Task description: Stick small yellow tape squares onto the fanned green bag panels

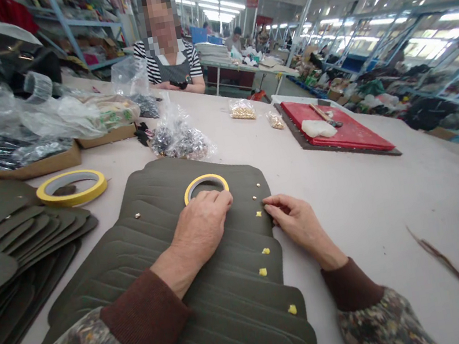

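Observation:
Overlapping dark olive panels (161,186) are fanned out on the table in front of me. On the top panel lies a roll of yellow tape (187,192), with the fingers of my left hand (203,223) closed over its near side. My right hand (303,230) is at the panel's right edge, thumb and forefinger pinched together; whatever is between them is too small to make out. Several yellow tape bits (263,272) stick along the right side of the panels. Small metal studs (254,198) show above those bits, and another stud (137,215) is at the left.
A second yellow tape roll (76,200) lies left, beside stacked panels (23,230). Plastic bags of small parts (182,139) stand behind. A red board (341,130) with a hammer (325,115) is at the back right. A person (170,64) sits across the table (325,191).

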Action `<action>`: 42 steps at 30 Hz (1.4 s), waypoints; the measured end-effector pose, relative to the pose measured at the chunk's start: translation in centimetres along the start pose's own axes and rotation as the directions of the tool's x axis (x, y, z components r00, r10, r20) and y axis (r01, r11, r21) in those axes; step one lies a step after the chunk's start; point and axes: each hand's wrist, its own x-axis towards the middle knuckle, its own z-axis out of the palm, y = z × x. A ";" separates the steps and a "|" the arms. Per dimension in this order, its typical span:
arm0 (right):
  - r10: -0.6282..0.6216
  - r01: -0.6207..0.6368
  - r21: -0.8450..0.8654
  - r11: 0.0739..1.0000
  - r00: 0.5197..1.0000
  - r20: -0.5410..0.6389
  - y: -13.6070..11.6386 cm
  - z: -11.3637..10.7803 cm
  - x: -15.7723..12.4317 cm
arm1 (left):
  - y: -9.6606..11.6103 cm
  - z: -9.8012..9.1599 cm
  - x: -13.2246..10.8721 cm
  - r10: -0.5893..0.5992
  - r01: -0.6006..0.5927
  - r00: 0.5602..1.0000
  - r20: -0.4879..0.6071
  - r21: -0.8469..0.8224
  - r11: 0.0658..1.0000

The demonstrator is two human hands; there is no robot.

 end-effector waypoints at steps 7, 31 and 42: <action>-0.092 0.093 -0.064 0.994 0.996 0.016 1.5 0.5 0.4 | 0.1 0.2 -0.1 0.042 -0.044 0.997 0.065 0.040 0.998; -0.182 0.148 -0.195 0.970 0.968 -0.170 -0.5 0.2 0.2 | -0.1 -0.1 -1.6 0.208 -0.235 0.969 -0.131 -0.249 0.940; -0.501 0.502 -0.017 0.865 0.865 0.018 -4.4 1.5 -1.9 | 0.5 -0.1 -1.9 0.188 -0.211 0.976 -0.108 -0.275 0.938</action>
